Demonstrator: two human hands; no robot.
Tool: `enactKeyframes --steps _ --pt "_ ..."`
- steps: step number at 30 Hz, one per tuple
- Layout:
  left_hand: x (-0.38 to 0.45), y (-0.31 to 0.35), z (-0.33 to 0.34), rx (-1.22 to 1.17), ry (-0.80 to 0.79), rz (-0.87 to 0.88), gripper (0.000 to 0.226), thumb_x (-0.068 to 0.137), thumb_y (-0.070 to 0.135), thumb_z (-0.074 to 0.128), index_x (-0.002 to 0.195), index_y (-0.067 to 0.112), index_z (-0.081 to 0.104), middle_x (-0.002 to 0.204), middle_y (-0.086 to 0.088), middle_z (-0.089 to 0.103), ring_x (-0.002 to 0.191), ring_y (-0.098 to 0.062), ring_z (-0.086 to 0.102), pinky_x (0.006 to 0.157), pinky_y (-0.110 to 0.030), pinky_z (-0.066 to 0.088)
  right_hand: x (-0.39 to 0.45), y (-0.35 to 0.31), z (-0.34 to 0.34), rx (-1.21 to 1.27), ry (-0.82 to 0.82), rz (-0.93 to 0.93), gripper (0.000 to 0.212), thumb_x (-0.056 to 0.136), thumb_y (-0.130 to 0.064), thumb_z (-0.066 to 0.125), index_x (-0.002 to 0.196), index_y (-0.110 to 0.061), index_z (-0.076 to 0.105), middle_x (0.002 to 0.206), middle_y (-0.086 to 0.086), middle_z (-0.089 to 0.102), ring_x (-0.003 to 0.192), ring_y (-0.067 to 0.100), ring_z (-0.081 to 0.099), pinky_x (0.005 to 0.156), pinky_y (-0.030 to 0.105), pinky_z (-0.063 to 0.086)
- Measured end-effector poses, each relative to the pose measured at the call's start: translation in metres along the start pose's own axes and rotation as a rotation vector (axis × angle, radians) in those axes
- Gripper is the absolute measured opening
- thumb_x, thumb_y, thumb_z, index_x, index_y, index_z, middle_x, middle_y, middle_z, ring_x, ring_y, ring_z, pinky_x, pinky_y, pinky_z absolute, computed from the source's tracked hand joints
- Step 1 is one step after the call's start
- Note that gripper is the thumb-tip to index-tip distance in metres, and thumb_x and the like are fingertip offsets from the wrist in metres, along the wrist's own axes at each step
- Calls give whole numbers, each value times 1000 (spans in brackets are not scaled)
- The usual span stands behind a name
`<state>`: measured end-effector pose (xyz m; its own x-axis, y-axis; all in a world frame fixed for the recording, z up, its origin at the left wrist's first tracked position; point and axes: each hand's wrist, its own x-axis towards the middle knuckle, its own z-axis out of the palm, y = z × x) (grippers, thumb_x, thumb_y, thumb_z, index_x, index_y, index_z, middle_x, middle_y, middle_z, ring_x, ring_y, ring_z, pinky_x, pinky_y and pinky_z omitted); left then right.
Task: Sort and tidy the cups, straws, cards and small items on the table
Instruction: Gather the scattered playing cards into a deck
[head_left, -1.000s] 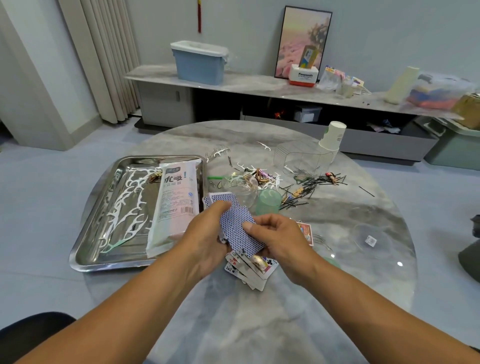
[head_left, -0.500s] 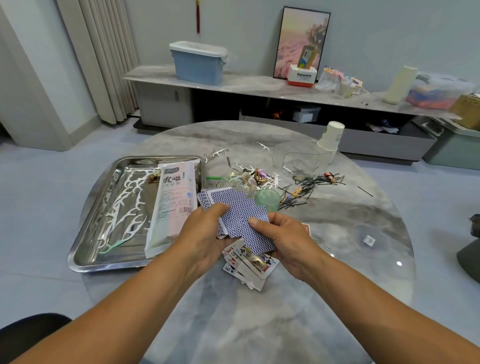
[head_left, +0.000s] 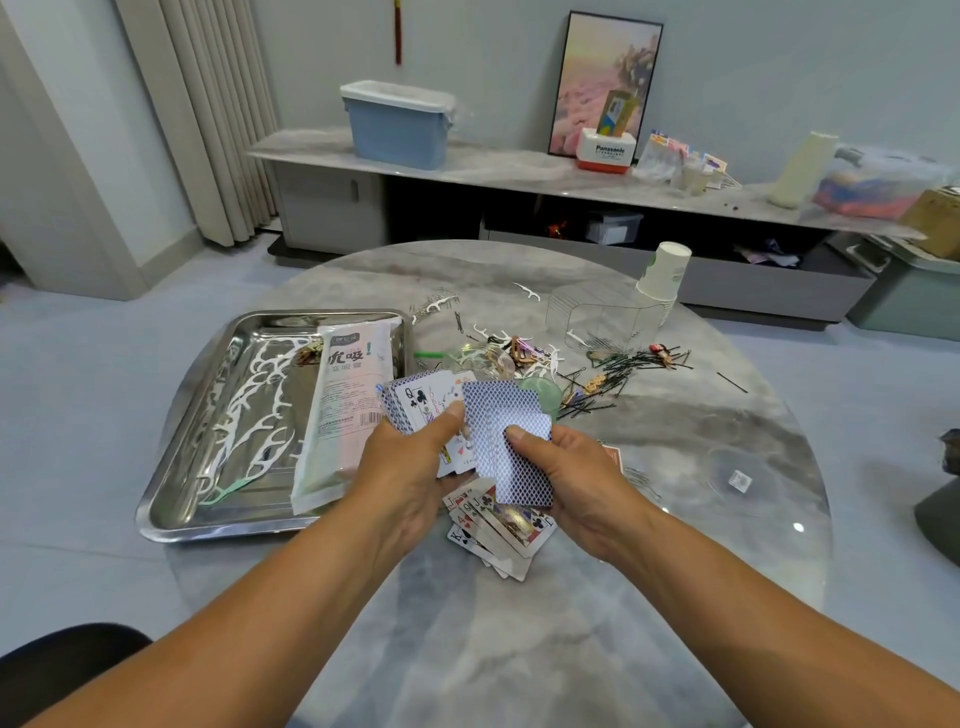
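Both hands hold playing cards above the round marble table (head_left: 519, 649). My left hand (head_left: 410, 467) grips a fanned stack of cards (head_left: 421, 402) with a queen of clubs showing face up. My right hand (head_left: 576, 483) holds a few blue-backed cards (head_left: 506, 441) beside that stack. Under the hands lies a loose face-up card pile (head_left: 498, 530) on the table. A stack of paper cups (head_left: 662, 280) stands at the far right of the table. A packet of straws (head_left: 345, 405) lies in the steel tray (head_left: 171, 499).
White floss picks (head_left: 249, 410) lie in the tray and across the table's middle. Black hairpins (head_left: 623, 369) and small trinkets are scattered beyond the cards. A clear plastic box (head_left: 597, 317) sits by the cups. A clear lid (head_left: 737, 480) rests at right.
The hands have lifted and drawn apart: the blue-backed cards went with my right hand, which uncovered the queen of clubs on the stack in my left hand.
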<state>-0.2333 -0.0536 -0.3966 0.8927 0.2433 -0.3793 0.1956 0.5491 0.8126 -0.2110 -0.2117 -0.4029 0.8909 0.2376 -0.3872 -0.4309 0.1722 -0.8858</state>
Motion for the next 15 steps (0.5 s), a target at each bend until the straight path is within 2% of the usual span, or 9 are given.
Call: enactKeyframes --steps 2,3,4,6,9,11,12,14,15 --pt "4 1 -3 5 96 13 21 91 7 72 108 17 67 95 -6 78 78 -23 76 59 -41 61 1 0 -2 -94 106 -62 14 101 -17 61 112 -11 68 101 10 77 91 26 74 86 49 61" --pt "7 2 -5 -7 147 20 21 91 6 72 108 17 65 99 -8 76 82 -25 75 63 -43 62 0 -1 -3 -247 174 -143 13 102 -20 58 110 -14 66 100 8 76 91 25 74 86 51 61" --pt "8 4 -7 -30 192 28 21 91 5 71 106 18 63 103 -9 74 84 -25 73 63 -43 62 -1 -2 -5 -482 240 -257 12 103 -24 55 106 -16 64 96 6 74 88 24 72 81 50 60" --pt "11 7 -10 -66 258 58 20 92 4 70 107 15 61 104 -9 72 80 -23 71 53 -38 61 -3 3 -8 -1082 308 -477 13 103 -29 51 96 -19 56 86 1 66 78 25 65 65 44 53" --pt "11 12 -11 -87 279 90 23 94 4 69 113 14 62 98 -5 72 69 -18 71 46 -31 59 -8 22 -4 -1777 227 -712 9 93 -18 63 85 -20 59 82 3 61 73 28 61 60 37 39" --pt "11 13 -10 -93 258 85 22 94 3 69 112 14 62 93 -3 71 67 -16 71 47 -32 59 -13 37 3 -2024 141 -763 8 79 -19 75 84 -18 68 82 5 62 72 27 62 59 37 42" --pt "10 13 -10 -89 248 76 22 93 3 69 112 14 62 92 -4 71 71 -18 70 51 -34 60 -12 45 4 -2096 91 -765 11 84 -24 71 91 -16 70 89 7 63 78 28 62 65 38 44" --pt "8 11 -9 -74 222 48 23 92 4 70 113 13 62 93 -5 71 78 -20 69 62 -39 60 -10 55 4 -2102 7 -645 39 105 -41 41 114 -11 64 110 13 58 99 34 57 84 44 40" --pt "7 11 -9 -71 206 32 25 92 5 71 115 11 63 95 -7 72 80 -22 70 65 -40 59 -10 55 2 -2139 -4 -605 50 107 -46 29 118 -10 62 114 14 56 103 36 55 87 45 37"
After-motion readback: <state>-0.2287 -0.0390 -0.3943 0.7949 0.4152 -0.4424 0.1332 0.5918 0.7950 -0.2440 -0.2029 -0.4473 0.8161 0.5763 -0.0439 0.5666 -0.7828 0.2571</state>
